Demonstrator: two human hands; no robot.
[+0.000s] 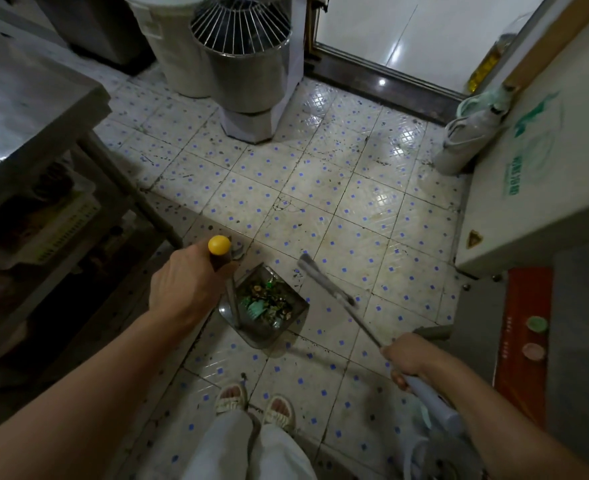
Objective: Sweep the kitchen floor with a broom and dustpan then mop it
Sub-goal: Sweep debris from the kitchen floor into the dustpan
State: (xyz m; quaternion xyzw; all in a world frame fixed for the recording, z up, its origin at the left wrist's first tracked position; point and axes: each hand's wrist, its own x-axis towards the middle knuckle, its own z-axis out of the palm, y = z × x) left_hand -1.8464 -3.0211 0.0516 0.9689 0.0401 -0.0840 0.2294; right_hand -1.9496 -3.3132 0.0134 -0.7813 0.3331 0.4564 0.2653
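The left hand (178,285) is gripping the yellow-capped upright handle (219,245) of the grey metal dustpan (268,306), which is sitting on the blue-dotted white tile floor (355,216) ahead of the sandalled feet, loaded with brown and green scraps. The right hand (407,356) is clenching the slim metal-shafted broom (327,282), its head blurred just beside the pan's open edge.

A tilted pan may be spilling its load; a hard stroke may be flicking grit past it. Green print on the white appliance (535,147) is too blurred for reading.
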